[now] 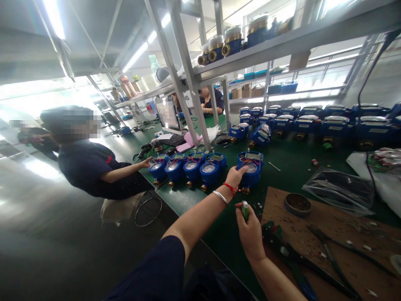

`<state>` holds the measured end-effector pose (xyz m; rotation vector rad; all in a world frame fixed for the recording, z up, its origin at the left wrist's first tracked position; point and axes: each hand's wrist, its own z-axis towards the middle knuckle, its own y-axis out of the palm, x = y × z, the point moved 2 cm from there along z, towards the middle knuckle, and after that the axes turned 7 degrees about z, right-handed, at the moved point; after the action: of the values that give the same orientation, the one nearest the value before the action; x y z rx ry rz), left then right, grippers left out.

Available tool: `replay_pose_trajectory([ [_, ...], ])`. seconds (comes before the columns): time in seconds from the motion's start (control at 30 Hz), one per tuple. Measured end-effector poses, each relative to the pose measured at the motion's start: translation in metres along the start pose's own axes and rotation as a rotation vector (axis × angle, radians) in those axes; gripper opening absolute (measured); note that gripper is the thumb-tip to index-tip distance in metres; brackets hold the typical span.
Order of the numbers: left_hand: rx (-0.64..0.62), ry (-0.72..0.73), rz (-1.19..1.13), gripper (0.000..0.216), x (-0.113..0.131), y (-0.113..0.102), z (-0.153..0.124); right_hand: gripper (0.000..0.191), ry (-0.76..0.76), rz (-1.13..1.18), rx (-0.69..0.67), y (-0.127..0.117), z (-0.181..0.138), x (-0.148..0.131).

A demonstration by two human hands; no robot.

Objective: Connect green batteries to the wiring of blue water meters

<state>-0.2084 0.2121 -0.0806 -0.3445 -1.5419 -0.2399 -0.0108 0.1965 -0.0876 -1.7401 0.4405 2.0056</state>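
Wires (249, 160) could snag if the left hand (235, 178), holding a blue meter (252, 176), slides; right hand (250, 233), at the meter's six o'clock, clasps a green-and-white object (245, 211).

We see a white-screened computer monitor (168, 113) near a black keyboard (173, 140) and pink paper (185, 145) on the green counter (286, 177); a round, dark, shallow dish (298, 204) sits on brown cardboard (340, 220) near clear plastic (340, 188).

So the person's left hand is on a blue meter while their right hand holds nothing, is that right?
Not quite: the right hand isn't empty; the head view shows it holding a small green-and-white object. The left hand is indeed on a blue meter.
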Motion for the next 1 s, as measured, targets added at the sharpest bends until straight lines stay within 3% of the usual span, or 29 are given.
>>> replay_pose_trajectory([
  [0.27, 0.008, 0.006, 0.014, 0.039, -0.002, -0.053, -0.029, 0.028, 0.012, -0.022, -0.064, 0.003, -0.002, -0.001],
  [0.5, 0.125, 0.170, 0.202, 0.044, 0.018, -0.070, -0.053, 0.031, 0.041, -0.038, -0.080, 0.003, -0.002, 0.001],
  [0.67, 0.242, 0.298, 0.369, 0.053, 0.018, -0.083, -0.111, 0.038, 0.035, -0.054, -0.040, 0.003, -0.001, 0.002],
  [0.7, 0.262, 0.376, 0.509, 0.050, 0.015, -0.087, -0.127, 0.040, 0.033, -0.058, -0.024, 0.003, -0.001, 0.003],
  [0.77, 0.221, 0.493, 0.730, 0.046, 0.004, -0.098, -0.160, 0.047, 0.037, -0.075, 0.023, 0.003, 0.000, 0.005],
  [0.87, 0.124, 0.489, 0.901, 0.035, -0.018, -0.116, -0.197, 0.052, 0.075, -0.114, 0.052, 0.004, 0.001, 0.010],
  [1.0, 0.106, 0.464, 0.966, 0.024, -0.033, -0.126, -0.216, 0.056, 0.072, -0.116, 0.084, 0.004, 0.003, 0.020],
])
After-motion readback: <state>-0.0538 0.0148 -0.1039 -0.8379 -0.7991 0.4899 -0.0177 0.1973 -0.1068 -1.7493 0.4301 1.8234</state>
